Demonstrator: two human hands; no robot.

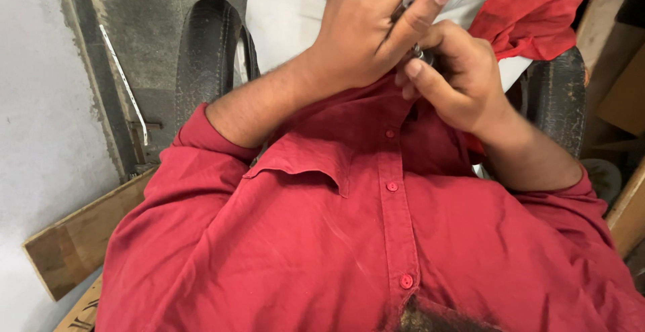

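A: Fingers [430, 3] of left hand [369, 33] curled shut, pinching small metal piece [408, 0]; thumb up.

B: Right hand [457, 77]?

A: Closed on the same piece from below, held against chest above red shirt [376, 224].

B: Advice?

A: Probably best to keep wrists braced together, turn slowly. Beyond: black tyre [208, 57], red cloth [537, 16].

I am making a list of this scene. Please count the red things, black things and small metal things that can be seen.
Red: 2, the shirt and the cloth
Black: 2, the left tyre and the right tyre
Metal: 1, the small part in both hands
Total: 5
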